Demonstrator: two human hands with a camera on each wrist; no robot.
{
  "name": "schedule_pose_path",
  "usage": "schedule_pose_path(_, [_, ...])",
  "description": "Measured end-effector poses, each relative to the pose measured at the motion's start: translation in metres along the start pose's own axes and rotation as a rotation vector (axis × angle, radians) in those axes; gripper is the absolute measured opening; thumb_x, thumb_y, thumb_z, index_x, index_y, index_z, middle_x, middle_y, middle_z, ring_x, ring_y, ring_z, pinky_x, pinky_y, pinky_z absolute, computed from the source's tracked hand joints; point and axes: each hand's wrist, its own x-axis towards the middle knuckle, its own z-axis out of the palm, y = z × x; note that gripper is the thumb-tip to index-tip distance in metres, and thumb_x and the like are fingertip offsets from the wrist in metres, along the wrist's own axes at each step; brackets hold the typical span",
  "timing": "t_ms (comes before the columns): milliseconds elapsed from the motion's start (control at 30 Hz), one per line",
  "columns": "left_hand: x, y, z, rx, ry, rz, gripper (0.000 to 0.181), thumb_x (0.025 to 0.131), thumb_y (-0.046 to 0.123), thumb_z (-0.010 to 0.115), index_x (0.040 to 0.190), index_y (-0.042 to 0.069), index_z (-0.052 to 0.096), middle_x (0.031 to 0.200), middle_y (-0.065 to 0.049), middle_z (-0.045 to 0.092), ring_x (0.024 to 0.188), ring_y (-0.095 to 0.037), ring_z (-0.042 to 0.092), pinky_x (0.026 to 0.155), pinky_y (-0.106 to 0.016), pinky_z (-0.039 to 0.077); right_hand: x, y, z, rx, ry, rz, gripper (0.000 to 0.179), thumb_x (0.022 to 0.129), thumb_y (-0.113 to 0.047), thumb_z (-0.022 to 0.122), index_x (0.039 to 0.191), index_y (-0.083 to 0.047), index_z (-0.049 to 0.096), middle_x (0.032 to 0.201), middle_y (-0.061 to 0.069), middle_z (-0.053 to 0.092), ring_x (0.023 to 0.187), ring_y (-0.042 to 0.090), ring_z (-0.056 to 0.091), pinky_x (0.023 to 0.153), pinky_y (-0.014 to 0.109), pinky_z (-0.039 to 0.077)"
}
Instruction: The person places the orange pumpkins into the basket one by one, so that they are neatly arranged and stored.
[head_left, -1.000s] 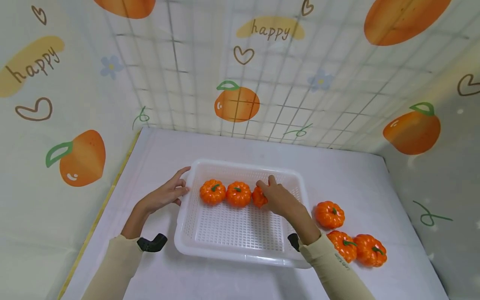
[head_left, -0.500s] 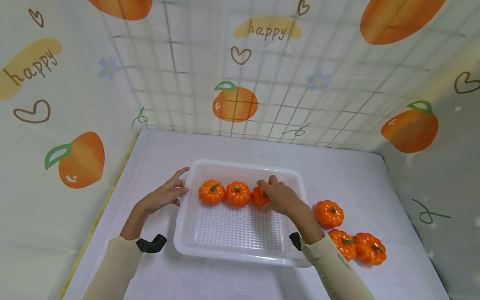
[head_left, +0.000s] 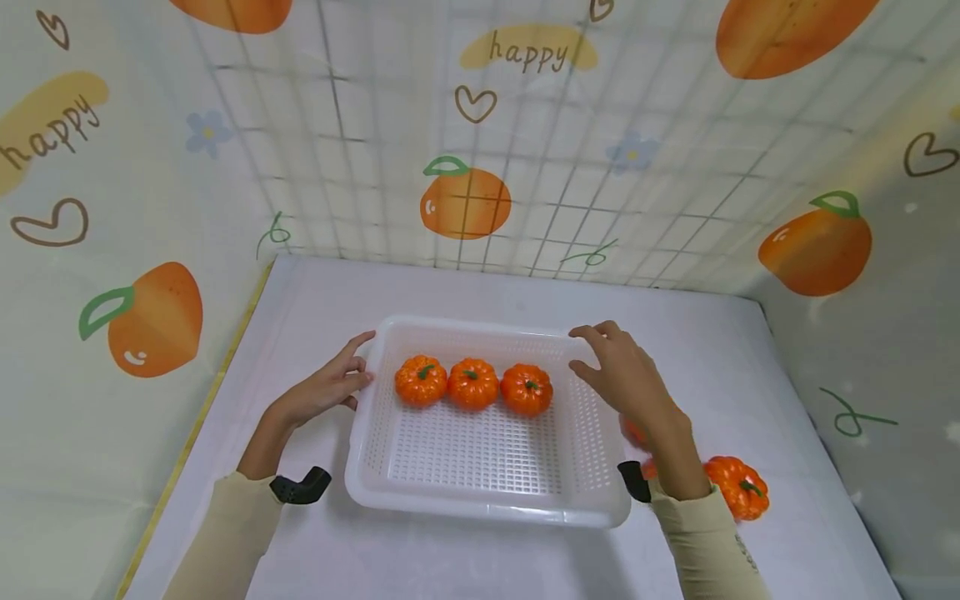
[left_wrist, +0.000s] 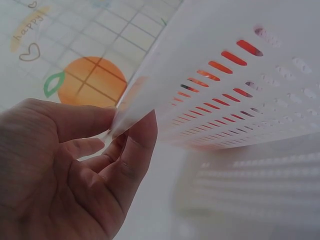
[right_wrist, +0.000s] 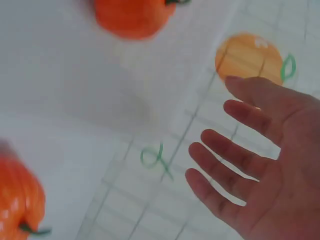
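A white perforated plastic basket stands on the table with three small orange pumpkins lined up in its back half: a left one, a middle one and a right one. My left hand pinches the basket's left rim; in the left wrist view its thumb and fingers lie on either side of the edge. Over the basket's right rim, my right hand hovers with nothing in it. Its fingers are spread and lightly bent, plain in the right wrist view.
Right of the basket, more pumpkins lie on the white tabletop. One pumpkin shows well; others are partly hidden behind the right forearm. A fruit-printed curtain closes off the back and sides.
My right hand has let go of the third pumpkin and moved right, up over the basket's right rim. The pumpkin stays in the basket, now fully visible. My left hand keeps its place.
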Motion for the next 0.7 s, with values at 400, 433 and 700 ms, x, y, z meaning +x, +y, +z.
schedule_pose_path(400, [-0.001,0.002,0.002,-0.011,0.002,0.012,0.068,0.106,0.014,0.046,0.160,0.018,0.006,0.114,-0.021,0.047,0.096,-0.029,0.059,0.076,-0.037,0.056,-0.030,0.078,-0.012,0.027,-0.114,0.222,0.047,0.095,-0.012,0.058,0.140,-0.002,0.048,0.130,0.034,0.043,0.110,0.051,0.047,0.083,0.068,0.046])
schedule_pose_path(433, [-0.001,0.002,0.002,-0.012,0.001,0.011,0.068,0.106,0.014,0.046,0.160,0.018,0.006,0.114,-0.021,0.047,0.096,-0.029,0.059,0.076,-0.037,0.056,-0.033,0.084,-0.009,0.031,-0.140,0.238,0.049,0.094,-0.014,0.061,0.140,-0.002,0.047,0.132,0.035,0.042,0.111,0.052,0.046,0.085,0.068,0.045])
schedule_pose_path(700, [-0.001,0.000,0.001,-0.016,0.002,0.015,0.068,0.106,0.013,0.046,0.160,0.018,0.006,0.111,-0.021,0.047,0.095,-0.029,0.059,0.075,-0.036,0.056,-0.056,0.117,0.013,0.136,-0.292,0.322,0.075,0.090,-0.031,0.073,0.147,0.001,0.036,0.138,0.040,0.029,0.111,0.055,0.047,0.084,0.071,0.044])
